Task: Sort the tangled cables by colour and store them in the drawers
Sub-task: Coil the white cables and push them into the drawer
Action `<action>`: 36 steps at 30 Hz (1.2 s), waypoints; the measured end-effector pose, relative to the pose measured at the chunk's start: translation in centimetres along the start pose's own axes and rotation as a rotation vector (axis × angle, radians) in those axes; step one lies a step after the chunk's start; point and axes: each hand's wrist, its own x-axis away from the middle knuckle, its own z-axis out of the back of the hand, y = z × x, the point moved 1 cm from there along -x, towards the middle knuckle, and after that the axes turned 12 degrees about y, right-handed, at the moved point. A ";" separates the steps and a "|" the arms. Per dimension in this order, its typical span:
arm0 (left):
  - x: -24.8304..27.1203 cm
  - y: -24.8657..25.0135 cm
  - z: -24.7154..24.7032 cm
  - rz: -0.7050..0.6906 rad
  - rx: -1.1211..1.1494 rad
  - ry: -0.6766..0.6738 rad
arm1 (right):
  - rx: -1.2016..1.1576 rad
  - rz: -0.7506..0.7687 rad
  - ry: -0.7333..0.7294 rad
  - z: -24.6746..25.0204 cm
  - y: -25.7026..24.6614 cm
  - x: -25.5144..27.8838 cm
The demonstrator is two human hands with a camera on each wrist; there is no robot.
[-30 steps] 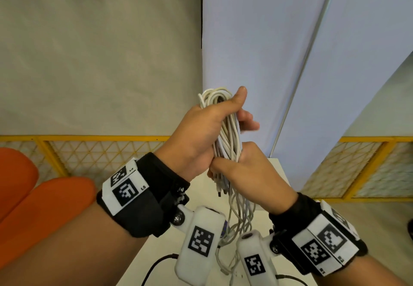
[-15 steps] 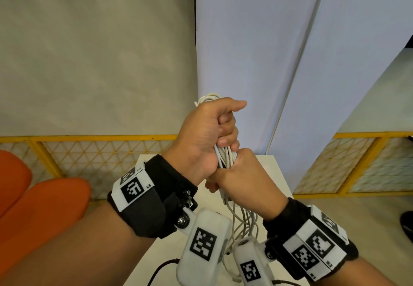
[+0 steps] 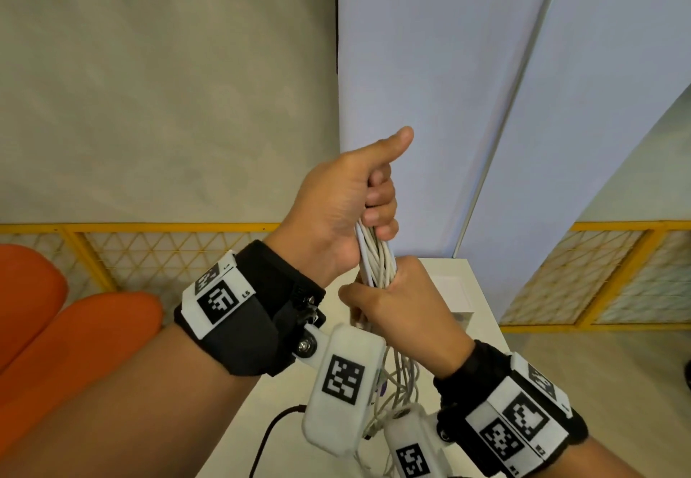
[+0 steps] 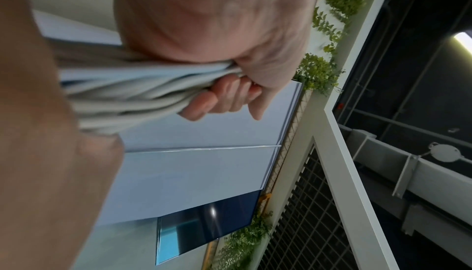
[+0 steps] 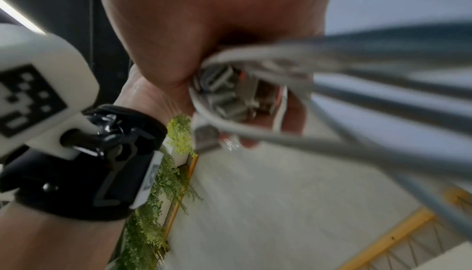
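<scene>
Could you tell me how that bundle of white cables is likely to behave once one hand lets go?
Probably floppy: below the right hand the white cables hang in loose loops. The bundle may spring open, since only the left hand and right hand grip it together. The plugs could snag strands.

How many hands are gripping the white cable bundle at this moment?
2. The left hand grips the white cable bundle near its top; the right hand holds it just below, above the white table. Loose ends hang beneath, partly hidden.
</scene>
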 end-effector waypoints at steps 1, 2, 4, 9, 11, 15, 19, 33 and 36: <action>0.0 0.1 0.0 -0.014 -0.015 0.002 | 0.012 0.013 -0.030 0.2 -0.2 -0.1; 0.1 0.2 0.1 -0.029 -0.030 -0.002 | 0.021 0.032 -0.065 0.4 -0.5 -0.1; 0.2 0.5 -0.1 -0.058 -0.058 -0.018 | 0.003 0.072 -0.121 0.8 -1.3 0.1; 0.7 0.5 -0.7 -0.106 -0.099 -0.016 | -0.125 0.035 -0.047 0.9 -2.3 -0.1; 0.6 0.6 -0.8 -0.104 -0.094 -0.013 | -0.140 0.003 -0.006 0.5 -2.1 -0.2; 0.8 1.0 -0.9 -0.079 -0.064 -0.081 | -0.154 -0.003 0.095 0.5 -2.4 -0.3; 1.2 0.6 -0.3 -0.164 -0.079 -0.199 | -0.139 0.026 0.128 1.1 -3.1 -0.2; 1.8 -0.1 0.3 -0.011 -0.137 -0.124 | -0.081 0.021 -0.110 0.8 -2.8 -0.1; 2.0 -0.6 -0.1 0.019 -0.089 -0.069 | -0.076 -0.046 -0.098 0.7 -2.2 0.3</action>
